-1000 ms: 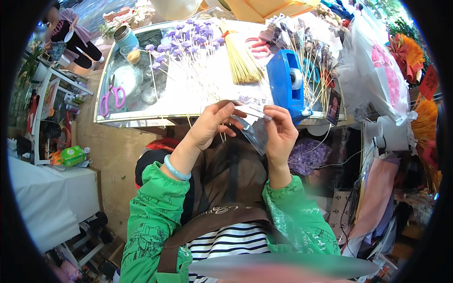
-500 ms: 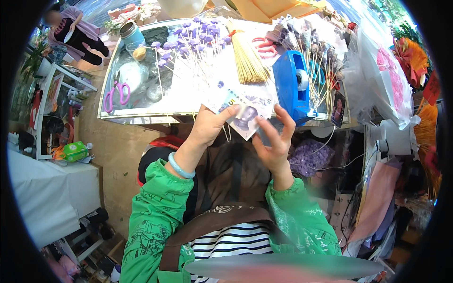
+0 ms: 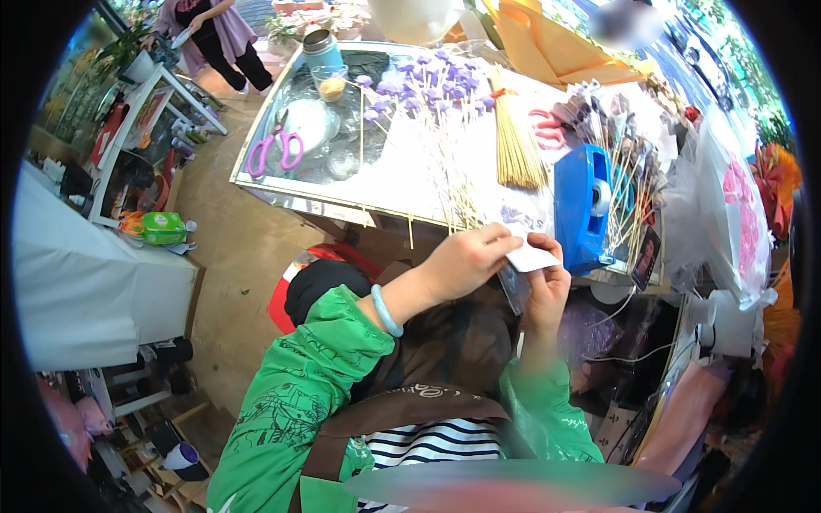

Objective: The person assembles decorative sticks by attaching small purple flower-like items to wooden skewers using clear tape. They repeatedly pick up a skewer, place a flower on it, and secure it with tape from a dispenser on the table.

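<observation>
At the table's front edge my left hand (image 3: 466, 261), closed, pinches the left end of a small white slip of paper (image 3: 532, 259). My right hand (image 3: 547, 286) grips the slip's other end, its fingers curled around it. A dark bluish-grey flat thing (image 3: 514, 289) hangs just below, between the hands; its kind cannot be made out. A pale banknote with purple print (image 3: 523, 215) lies on the table just beyond my fingers. Right of it stands a blue tape dispenser (image 3: 581, 209).
The white-topped table (image 3: 402, 184) carries purple flowers on sticks (image 3: 436, 85), a bundle of thin sticks (image 3: 517, 141), purple-handled scissors (image 3: 275, 154), pink-handled scissors (image 3: 547, 128) and a blue jar (image 3: 321, 56). A wrapped bouquet (image 3: 735, 205) stands right. A person (image 3: 218, 38) stands far left.
Both hands have moved right and down, toward the tape dispenser's front. The portrait banknote seen between them before no longer shows; a white slip is there now. The view has shifted left.
</observation>
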Action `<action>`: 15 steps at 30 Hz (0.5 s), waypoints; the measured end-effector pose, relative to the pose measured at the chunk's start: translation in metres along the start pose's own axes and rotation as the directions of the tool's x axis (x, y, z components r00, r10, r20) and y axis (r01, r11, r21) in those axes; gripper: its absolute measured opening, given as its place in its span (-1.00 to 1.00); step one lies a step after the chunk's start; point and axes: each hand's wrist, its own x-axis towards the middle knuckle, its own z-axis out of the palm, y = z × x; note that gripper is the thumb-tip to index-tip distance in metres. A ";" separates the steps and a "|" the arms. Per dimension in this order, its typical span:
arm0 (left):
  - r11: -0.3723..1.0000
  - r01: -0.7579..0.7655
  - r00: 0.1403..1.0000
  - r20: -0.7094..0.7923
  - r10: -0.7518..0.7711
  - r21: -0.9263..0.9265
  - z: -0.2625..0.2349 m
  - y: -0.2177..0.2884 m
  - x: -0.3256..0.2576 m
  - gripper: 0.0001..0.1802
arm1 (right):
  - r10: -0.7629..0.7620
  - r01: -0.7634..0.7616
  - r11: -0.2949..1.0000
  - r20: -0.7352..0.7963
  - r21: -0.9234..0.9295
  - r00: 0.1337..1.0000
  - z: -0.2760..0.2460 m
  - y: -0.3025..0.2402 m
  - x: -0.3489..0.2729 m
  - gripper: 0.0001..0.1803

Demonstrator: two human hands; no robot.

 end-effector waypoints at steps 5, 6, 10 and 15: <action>0.962 -0.210 0.976 -0.017 0.216 0.178 0.004 0.000 -0.004 -0.63 | 0.197 -0.227 0.894 0.115 0.386 0.974 -0.013 0.008 0.004 -0.73; 0.932 -0.269 0.961 0.003 0.276 0.244 0.002 -0.001 -0.004 -0.62 | 0.250 -0.286 0.845 0.141 0.452 0.958 -0.014 0.010 0.006 -0.72; 0.811 -0.353 0.930 0.080 0.359 0.466 -0.017 -0.002 -0.008 -0.58 | 0.287 -0.342 0.874 0.202 0.344 0.936 -0.012 0.016 0.020 -0.71; 0.885 -0.202 0.971 -0.036 0.238 0.420 -0.044 -0.007 -0.012 -0.64 | 0.443 -0.534 0.748 0.302 0.395 0.844 0.007 0.013 0.040 -0.69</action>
